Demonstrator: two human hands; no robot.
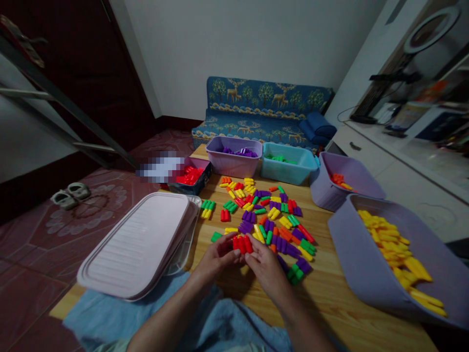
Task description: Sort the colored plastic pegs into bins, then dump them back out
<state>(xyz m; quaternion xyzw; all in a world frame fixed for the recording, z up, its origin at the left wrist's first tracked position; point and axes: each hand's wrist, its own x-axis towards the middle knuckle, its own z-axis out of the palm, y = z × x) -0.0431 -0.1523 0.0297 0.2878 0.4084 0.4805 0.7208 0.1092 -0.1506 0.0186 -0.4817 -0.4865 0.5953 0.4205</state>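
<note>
My left hand (218,257) and my right hand (266,266) meet over the wooden table (330,298), both pinching a cluster of red plastic pieces (242,243) between the fingertips. Just beyond them lies a spread of loose coloured pieces (269,215) in red, yellow, green, purple and orange. A purple tub of yellow pieces (394,256) stands to the right of my right hand.
A stack of pale pink lids (137,242) lies at the left. At the back stand a dark box of red pieces (190,176), a purple tub (234,159), a teal tub (287,164) and a purple tub with orange pieces (342,183). A blue cloth (110,318) hangs near the table's front edge.
</note>
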